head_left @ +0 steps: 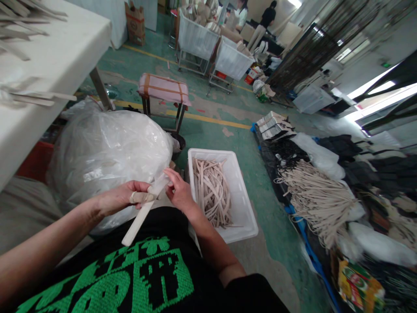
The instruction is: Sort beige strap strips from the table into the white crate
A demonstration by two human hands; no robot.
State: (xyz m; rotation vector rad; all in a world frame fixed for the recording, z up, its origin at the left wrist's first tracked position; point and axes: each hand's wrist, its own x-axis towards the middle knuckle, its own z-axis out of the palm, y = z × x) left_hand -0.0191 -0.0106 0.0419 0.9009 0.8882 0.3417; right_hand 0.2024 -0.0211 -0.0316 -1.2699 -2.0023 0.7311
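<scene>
I hold a pale flat strap (143, 213) in front of my black shirt with green print. My left hand (125, 198) is closed around the strap near its upper part, and a taped finger shows on it. My right hand (179, 191) pinches the strap's upper end between thumb and fingers. The strap's lower end hangs toward my lap. Just right of my right hand stands a white plastic bin (243, 217) with several similar beige straps (211, 191) lying in it.
A big clear plastic bag (107, 152) bulges at my left, under a white table (55, 74) holding more straps. A pink-topped stool (164, 89) stands ahead. Piles of cords and dark goods (319, 200) line the floor at right. Two people work far back near white carts (195, 39).
</scene>
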